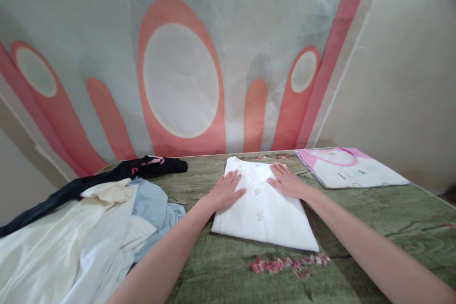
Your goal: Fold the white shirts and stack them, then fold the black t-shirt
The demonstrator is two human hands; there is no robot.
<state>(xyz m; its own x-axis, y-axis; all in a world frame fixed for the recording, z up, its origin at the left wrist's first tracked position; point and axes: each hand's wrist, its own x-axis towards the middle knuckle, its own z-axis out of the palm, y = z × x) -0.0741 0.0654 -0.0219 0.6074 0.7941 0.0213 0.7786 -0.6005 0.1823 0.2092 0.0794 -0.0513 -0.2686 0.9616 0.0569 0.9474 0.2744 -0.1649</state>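
Observation:
A folded white shirt (270,218) with small pearl buttons lies in the middle of the green patterned table (392,228). My left hand (226,191) rests flat on its left upper part, fingers stretched out. My right hand (287,181) lies flat on the shirt's right upper part near the collar, fingers spread. Neither hand grips anything.
A heap of unfolded clothes (81,237), white, cream and light blue, sits at the left, with a black garment (142,168) behind it. A folded white and pink T-shirt (351,168) lies at the far right. A wall with orange and pink shapes (181,80) stands behind the table.

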